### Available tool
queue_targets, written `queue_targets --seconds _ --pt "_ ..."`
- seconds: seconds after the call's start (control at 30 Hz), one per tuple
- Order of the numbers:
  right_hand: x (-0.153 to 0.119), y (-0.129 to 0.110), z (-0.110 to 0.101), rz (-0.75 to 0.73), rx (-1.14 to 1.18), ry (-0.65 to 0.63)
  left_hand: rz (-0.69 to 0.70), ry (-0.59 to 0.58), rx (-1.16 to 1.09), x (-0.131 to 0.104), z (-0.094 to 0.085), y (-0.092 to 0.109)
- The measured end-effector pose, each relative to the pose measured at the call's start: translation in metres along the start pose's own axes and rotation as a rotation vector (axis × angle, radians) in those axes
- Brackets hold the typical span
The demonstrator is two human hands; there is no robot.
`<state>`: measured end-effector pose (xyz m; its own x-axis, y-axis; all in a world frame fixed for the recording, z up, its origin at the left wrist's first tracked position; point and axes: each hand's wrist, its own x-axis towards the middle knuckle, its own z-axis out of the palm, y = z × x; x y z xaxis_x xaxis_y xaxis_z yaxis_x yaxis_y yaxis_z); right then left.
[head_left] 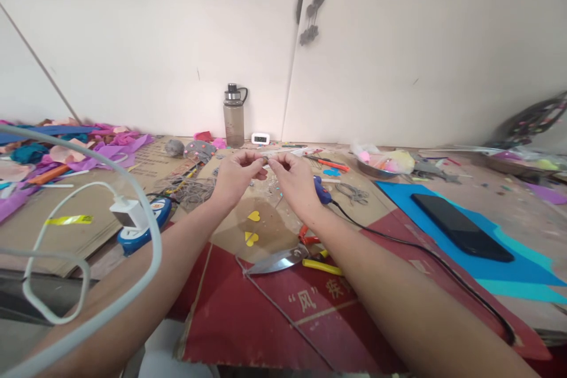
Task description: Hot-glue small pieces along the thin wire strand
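My left hand and my right hand meet fingertip to fingertip above the cardboard. Both are closed in a pinch, and what they hold between them is too small to make out. Below them lie a yellow heart and a second yellow heart with a line across it. Nearer to me is a wide metal blade, with orange handles and a yellow-handled tool close by. A grey cord runs from the blade's tip toward the front edge.
A blue tool with a black cable lies beyond my right wrist. A phone rests on blue sheets at right. A power strip with white cables is at left. A bottle and small clock stand behind.
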<state>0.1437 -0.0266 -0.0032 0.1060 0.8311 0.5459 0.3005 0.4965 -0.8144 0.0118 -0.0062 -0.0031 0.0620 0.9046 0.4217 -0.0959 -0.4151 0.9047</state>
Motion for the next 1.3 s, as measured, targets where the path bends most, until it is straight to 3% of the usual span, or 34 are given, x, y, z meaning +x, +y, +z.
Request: queue_targets --seconds 0.4,0.77,1.03,1.3 --pt "-0.0006 -0.0072 -0.0021 -0.028 -0.112 0.000 -0.036 0.002 0.026 -0.0007 0.0020 0.0031" --pt "-0.0003 -0.0087 -0.0051 -0.048 -0.175 0.015 -0.056 -0.111 -0.055 -0.0035 0.0015 0.0071" --pt "-0.0018 -0.0096 -0.0055 -0.081 -0.216 0.008 -0.096 -0.028 -0.073 -0.0035 0.0036 0.0069" --pt "-0.0019 -0.0088 -0.0059 -0.061 -0.218 0.003 -0.018 -0.007 0.018 -0.0038 0.0036 0.0078"
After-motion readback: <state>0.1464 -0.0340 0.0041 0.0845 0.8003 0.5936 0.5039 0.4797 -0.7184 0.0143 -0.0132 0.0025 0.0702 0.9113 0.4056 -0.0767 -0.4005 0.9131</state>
